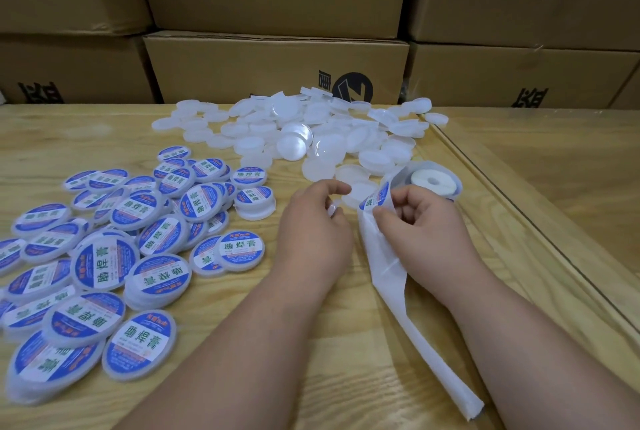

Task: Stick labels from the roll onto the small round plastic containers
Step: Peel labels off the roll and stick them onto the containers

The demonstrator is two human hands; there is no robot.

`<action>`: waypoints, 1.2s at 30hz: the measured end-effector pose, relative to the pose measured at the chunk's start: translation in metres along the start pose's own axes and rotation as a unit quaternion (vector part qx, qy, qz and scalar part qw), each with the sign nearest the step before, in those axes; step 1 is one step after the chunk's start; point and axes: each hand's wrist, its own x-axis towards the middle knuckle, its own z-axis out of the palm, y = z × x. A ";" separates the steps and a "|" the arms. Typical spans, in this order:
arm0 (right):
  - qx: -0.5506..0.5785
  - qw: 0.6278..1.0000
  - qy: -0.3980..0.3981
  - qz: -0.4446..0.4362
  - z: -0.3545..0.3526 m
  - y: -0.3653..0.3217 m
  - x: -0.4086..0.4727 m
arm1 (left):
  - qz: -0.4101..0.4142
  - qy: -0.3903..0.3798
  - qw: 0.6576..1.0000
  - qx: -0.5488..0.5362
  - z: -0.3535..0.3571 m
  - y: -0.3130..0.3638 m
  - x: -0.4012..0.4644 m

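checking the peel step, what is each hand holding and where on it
The right hand pinches the backing strip just below the next label. The left hand seems to hold nothing.

Pale wood grain across the table (104, 139). At ten o'clock, round containers with labels (104, 267) of blue rims, white centre bands, green characters and small red print. At twelve o'clock, translucent white for the unlabelled containers (294, 142). At two o'clock, a white label roll (429, 182), one blue-edged label (375, 199) at its lip. Plain white backing strip (391, 277) towards five o'clock. Brown cardboard boxes (273, 69) behind, printed black.
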 end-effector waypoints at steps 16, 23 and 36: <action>0.028 0.999 0.011 -0.012 0.003 -0.005 -0.001 | 0.063 -0.062 0.989 -0.121 -0.001 0.010 -0.005; 0.057 0.998 -0.019 -0.020 0.005 -0.009 -0.003 | 0.042 -0.061 0.988 -0.139 -0.002 0.010 -0.003; 0.028 1.000 -0.001 0.000 0.003 -0.007 -0.002 | -0.049 0.078 0.971 -0.221 -0.007 0.009 0.003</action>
